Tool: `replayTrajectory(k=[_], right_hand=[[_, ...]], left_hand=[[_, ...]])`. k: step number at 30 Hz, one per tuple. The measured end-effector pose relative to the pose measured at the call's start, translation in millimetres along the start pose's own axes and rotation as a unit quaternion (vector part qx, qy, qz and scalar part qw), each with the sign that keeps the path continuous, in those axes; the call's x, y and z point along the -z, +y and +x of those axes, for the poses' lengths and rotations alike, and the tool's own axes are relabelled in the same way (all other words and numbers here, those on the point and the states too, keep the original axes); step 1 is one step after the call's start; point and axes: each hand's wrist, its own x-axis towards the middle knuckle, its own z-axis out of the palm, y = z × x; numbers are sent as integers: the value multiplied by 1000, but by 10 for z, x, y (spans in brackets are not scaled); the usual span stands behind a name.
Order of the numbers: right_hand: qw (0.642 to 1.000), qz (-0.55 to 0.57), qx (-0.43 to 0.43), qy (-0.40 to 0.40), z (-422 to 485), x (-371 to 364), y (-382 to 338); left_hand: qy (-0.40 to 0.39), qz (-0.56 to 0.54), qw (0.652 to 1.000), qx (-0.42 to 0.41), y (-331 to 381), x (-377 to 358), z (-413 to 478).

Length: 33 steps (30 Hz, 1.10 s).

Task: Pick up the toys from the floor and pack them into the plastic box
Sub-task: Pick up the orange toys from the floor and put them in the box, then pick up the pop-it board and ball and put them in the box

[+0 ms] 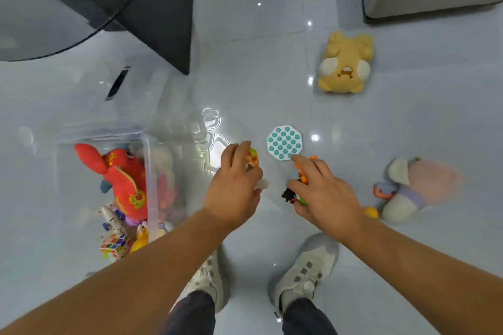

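Holding toys in both hands above the floor: left hand (235, 185) grips a small orange-green toy (251, 159), right hand (324, 193) grips small figures (295, 193); box (152, 171) sits left, part-filled

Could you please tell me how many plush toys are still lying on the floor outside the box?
2: a yellow plush animal at upper right, and a blurred pink, white and purple plush toy at the right edge. More may lie out of view.

Left hand (235, 185) fingers closed around small orange-green toy (252, 158). Right hand (324, 190) grips orange toy (302, 173); teal bubble pad (284, 142) just beyond fingertips.
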Motion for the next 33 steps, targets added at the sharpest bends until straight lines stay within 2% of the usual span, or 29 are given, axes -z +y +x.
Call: replayTrajectory(k=[5,9,14,17,20,25,29,33], right_hand=[[997,33,75,-13,458,4,-1254],[990,63,126,-32,894,-301,-2303],[982,115,134,-64,1376,-911,-3246],[978,140,105,-117,1517,-1218,-3558],[973,157,84,-145,1495,-1389,-3639],[968,206,56,-133,1307,-1313,-3442],[970,187,5,-154,1081,-975,-2975],[970,173,-69,-156,691,-646,-2197]], left_hand=[[22,-31,993,107,-900,390,-887],[16,-52,973,226,-1898,413,-1649],[-47,-62,957,280,-2801,144,-2229],[-111,-42,947,299,-3141,-75,-2374],[-146,-49,936,317,-3227,-122,-2380],[-100,-100,945,296,-2947,36,-2159],[-83,-88,969,217,-2460,132,-1777],[-100,-83,985,118,-1632,186,-1234]])
